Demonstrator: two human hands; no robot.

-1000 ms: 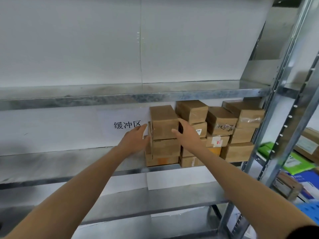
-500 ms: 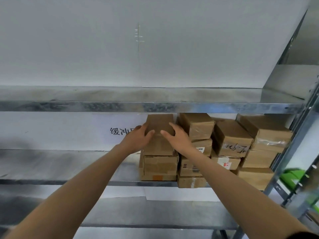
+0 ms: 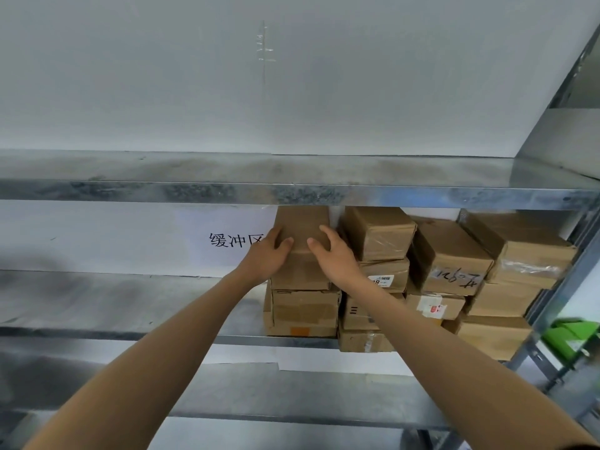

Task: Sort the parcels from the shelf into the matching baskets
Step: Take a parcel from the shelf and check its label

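A brown cardboard parcel (image 3: 302,232) tops the leftmost stack on the middle metal shelf (image 3: 130,306). My left hand (image 3: 268,258) grips its left side, thumb across the front edge. My right hand (image 3: 336,254) grips its right side, fingers curled over the top. Under it lies another taped parcel (image 3: 305,310) with an orange mark. To the right, several more brown parcels (image 3: 451,261) stand in stacks. No basket is in view.
The upper shelf board (image 3: 292,186) hangs just above the held parcel. A white sign with black characters (image 3: 227,238) is on the back wall at the left. A metal upright (image 3: 565,287) bounds the right side, with a green package (image 3: 571,336) beyond it.
Both hands have gone from flanking the top parcel to gripping it, thumbs over its front. The view has moved closer to the shelf and tilted up.
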